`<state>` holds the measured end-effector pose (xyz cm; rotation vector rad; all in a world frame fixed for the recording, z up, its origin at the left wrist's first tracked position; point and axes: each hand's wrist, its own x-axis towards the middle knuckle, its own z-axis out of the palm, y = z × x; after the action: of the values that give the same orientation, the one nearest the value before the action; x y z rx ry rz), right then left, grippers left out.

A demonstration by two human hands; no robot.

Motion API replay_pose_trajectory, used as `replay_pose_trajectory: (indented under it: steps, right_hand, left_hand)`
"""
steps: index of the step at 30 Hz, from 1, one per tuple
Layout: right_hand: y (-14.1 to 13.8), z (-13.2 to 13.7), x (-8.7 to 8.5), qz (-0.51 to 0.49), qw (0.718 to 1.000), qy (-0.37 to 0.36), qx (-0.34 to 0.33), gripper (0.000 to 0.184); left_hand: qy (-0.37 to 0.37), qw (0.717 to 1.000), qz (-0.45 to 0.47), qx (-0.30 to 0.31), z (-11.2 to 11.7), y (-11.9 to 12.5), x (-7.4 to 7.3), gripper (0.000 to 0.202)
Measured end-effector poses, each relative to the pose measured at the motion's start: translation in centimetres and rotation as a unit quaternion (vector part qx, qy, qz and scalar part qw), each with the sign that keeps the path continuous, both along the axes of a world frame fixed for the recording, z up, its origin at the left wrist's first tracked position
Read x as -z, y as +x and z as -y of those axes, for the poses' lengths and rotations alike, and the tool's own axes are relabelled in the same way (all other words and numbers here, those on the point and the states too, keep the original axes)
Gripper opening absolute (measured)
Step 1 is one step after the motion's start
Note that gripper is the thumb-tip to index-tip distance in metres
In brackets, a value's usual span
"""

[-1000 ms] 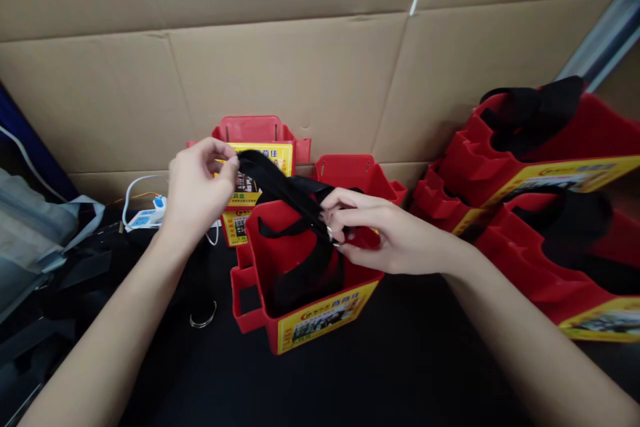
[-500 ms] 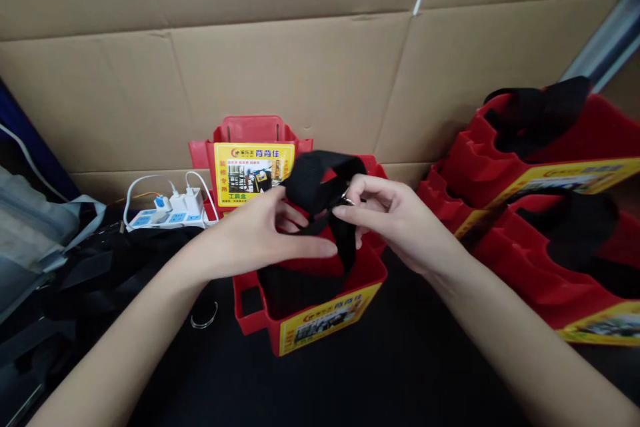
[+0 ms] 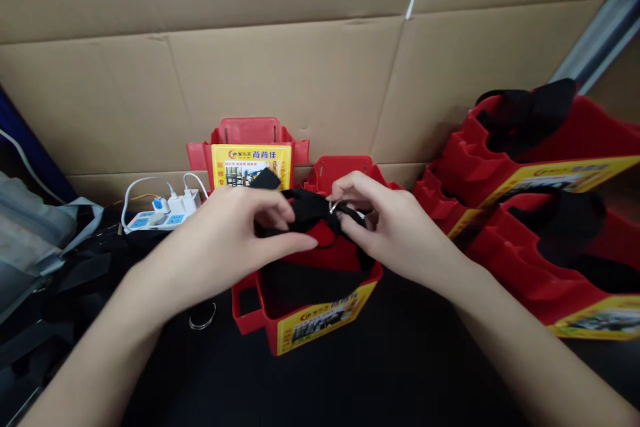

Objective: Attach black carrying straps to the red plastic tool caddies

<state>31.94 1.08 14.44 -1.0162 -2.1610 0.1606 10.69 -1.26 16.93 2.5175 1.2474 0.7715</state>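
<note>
A red plastic tool box (image 3: 273, 320) with a yellow label stands on the black surface in front of me. Over its back part runs a black webbing strap (image 3: 305, 212) with a small metal ring (image 3: 332, 206). My left hand (image 3: 240, 223) has its fingers curled round the strap at the left, thumb stretched out to the right; one strap end rises behind it. Between thumb and fingers, my right hand (image 3: 387, 217) pinches the strap at the ring. The fingertips partly hide how ring and strap meet.
Another red tool box (image 3: 250, 130) stands behind, against the cardboard wall (image 3: 280, 80). More red tool boxes (image 3: 525, 247) with straps are at the right. A power strip (image 3: 157, 219) with plugged-in chargers, black straps (image 3: 75, 300) and a loose metal ring (image 3: 203, 320) lie left.
The strap has dropped from a raised loop to lie lower and flatter over the box. My left hand has moved slightly, and the ring now sits further left.
</note>
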Motion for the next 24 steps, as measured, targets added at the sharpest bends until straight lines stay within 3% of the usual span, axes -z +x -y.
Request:
replay_pose_trajectory:
  steps: [2,4,9,12,16,19,21,24]
  right_hand:
    - [-0.2,0.5,-0.2,0.023,1.000,-0.002,-0.017,0.035]
    - [-0.5,0.9,-0.3,0.038,0.999,-0.017,-0.022,0.040]
    - [-0.7,1.0,-0.2,0.040,0.999,-0.018,-0.008,0.045]
    - [-0.8,1.0,-0.2,0.032,0.999,-0.028,-0.016,0.042]
    - [-0.6,1.1,-0.7,0.006,0.998,-0.044,-0.034,0.033]
    - [0.5,0.6,-1.4,-0.075,0.996,-0.039,0.006,0.017]
    - [1.7,-0.3,-1.9,-0.181,0.982,-0.038,0.046,0.011]
    - [3.6,-2.0,-2.3,-0.406,0.911,-0.019,0.066,0.011]
  left_hand:
    - [0.093,0.995,0.040,0.007,0.3,1.2,0.6,0.034]
    - [0.118,0.990,0.049,0.051,0.0,2.4,1.5,0.037]
    - [0.096,0.985,0.092,0.109,-1.8,3.3,3.0,0.015]
    - [0.079,0.983,0.097,0.137,-2.4,2.7,3.0,0.016]
    - [-0.005,0.989,0.054,0.140,-3.0,1.9,2.6,0.009]
    - [-0.032,0.988,0.033,0.149,-3.5,1.1,2.1,0.021]
    - [-0.039,0.987,0.008,0.156,-3.6,0.3,1.6,0.029]
    - [-0.044,0.989,-0.022,0.138,-3.1,-1.2,1.2,0.038]
